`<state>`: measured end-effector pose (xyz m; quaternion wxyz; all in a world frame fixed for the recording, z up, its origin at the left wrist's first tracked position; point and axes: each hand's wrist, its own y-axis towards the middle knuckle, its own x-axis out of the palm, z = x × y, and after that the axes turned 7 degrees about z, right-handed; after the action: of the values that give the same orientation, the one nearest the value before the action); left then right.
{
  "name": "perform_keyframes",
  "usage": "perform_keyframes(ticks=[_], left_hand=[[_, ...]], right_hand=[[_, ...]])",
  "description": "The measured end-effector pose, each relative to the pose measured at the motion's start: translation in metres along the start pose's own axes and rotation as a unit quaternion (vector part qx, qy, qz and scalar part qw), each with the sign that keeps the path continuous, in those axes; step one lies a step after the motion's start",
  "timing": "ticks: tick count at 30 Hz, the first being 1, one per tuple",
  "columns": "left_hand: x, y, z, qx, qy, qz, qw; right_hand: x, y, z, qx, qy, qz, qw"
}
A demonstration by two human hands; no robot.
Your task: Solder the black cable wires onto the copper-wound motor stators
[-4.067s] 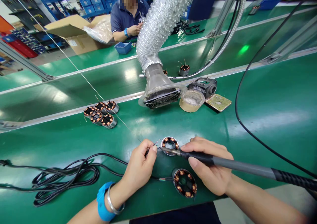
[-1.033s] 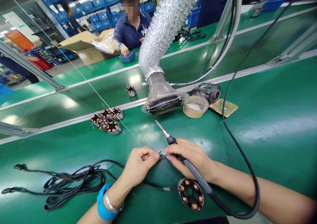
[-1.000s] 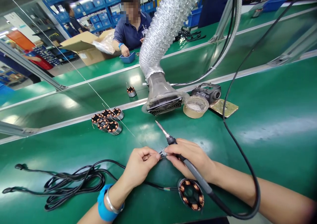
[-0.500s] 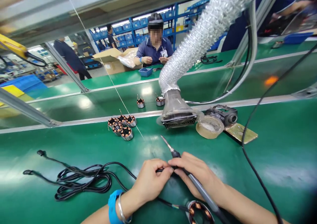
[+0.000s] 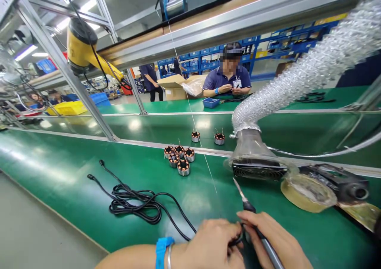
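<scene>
Open green bench [image 5: 74, 181] left of the hands, cable coil [image 5: 133, 201] lying between that space and the left hand [image 5: 214, 247], stator cluster [image 5: 178, 160] ahead, solder wire [image 5: 205, 162] hanging across the middle, fume duct [image 5: 256, 162], tape roll [image 5: 308, 191] and iron stand [image 5: 342, 181] crowding front right.

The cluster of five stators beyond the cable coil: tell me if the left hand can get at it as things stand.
Probably yes. Bare green bench lies between the left hand and the stator cluster; only the thin solder wire hangs beside that path. The hand's fingers look occupied with the right hand.
</scene>
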<state>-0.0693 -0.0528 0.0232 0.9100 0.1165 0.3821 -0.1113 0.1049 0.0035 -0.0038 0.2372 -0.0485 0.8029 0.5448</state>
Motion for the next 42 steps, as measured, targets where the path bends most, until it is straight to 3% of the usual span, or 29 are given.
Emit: perform_keyframes(ticks=[3,6,9,13,17,22,28,31,34,36,38,39,42], left_hand=[[-0.033,0.002,0.004,0.037,0.113,-0.022,0.993],[-0.088,-0.006,-0.006,-0.042,0.176,0.046,0.982],[-0.149,-0.03,-0.042,-0.161,0.245,0.083,0.952],[-0.204,-0.076,-0.108,-0.25,0.215,-0.041,0.943],[-0.218,-0.111,-0.145,-0.243,0.236,-0.092,0.936],[-0.222,-0.134,-0.144,-0.271,0.33,-0.141,0.893],[-0.223,-0.172,-0.148,-0.26,0.375,-0.124,0.881],[-0.254,-0.183,-0.16,-0.265,0.383,-0.081,0.881],[-0.311,-0.167,-0.17,-0.307,0.43,0.005,0.849],[-0.348,-0.134,-0.172,-0.348,0.477,0.059,0.805],[-0.377,-0.085,-0.173,-0.35,0.507,0.135,0.776],[-0.386,-0.056,-0.174,-0.337,0.517,0.164,0.769],[-0.4,0.045,-0.182,-0.292,0.524,0.245,0.761]], right_hand=[[-0.011,0.002,-0.004,-0.023,-0.019,-0.02,0.999],[-0.034,-0.001,-0.015,-0.019,-0.065,-0.088,0.994],[-0.058,-0.008,-0.029,0.001,-0.099,-0.19,0.977],[-0.071,-0.017,-0.036,0.006,-0.125,-0.259,0.958],[-0.064,-0.021,-0.029,0.061,-0.083,-0.287,0.952],[-0.063,-0.026,-0.019,0.136,-0.034,-0.316,0.938],[-0.063,-0.012,-0.028,0.228,0.02,-0.368,0.901],[-0.054,0.018,-0.036,0.248,0.062,-0.399,0.881],[-0.032,0.068,-0.036,0.232,0.115,-0.396,0.881],[-0.007,0.114,-0.026,0.207,0.15,-0.348,0.902],[0.023,0.168,-0.008,0.179,0.112,-0.315,0.925],[0.04,0.197,0.005,0.148,0.034,-0.311,0.938],[0.088,0.28,0.053,0.129,-0.09,-0.259,0.953]])
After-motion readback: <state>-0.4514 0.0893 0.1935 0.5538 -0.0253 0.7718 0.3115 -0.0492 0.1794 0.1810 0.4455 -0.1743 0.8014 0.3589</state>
